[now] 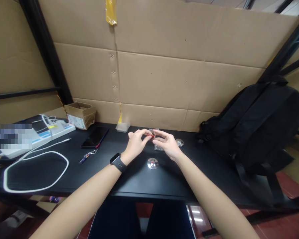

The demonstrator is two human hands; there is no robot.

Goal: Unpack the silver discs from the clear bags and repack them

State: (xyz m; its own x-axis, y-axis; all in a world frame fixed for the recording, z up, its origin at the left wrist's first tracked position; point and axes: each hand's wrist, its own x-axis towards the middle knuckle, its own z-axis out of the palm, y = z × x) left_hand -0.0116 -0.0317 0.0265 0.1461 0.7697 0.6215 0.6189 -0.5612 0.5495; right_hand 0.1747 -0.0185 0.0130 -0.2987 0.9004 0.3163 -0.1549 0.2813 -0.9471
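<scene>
Both hands meet above the middle of the black table [164, 181]. My left hand [136, 143], with a black watch on its wrist, pinches a small red thing [152, 135] between thumb and fingertips. My right hand [167, 142] pinches the same small thing from the other side, fingers curled. A small clear plastic bag [158, 148] lies under the right hand. A round shiny metal disc [152, 163] lies on the table just in front of the hands. A second shiny disc [179, 142] lies to the right of the right hand.
A black backpack [261, 122] stands at the right. A black phone [95, 137], a key ring [88, 155], a white cable loop [37, 169], a white power strip [49, 131] and a small cardboard box [80, 114] lie at the left. Cardboard panels [179, 76] wall the back.
</scene>
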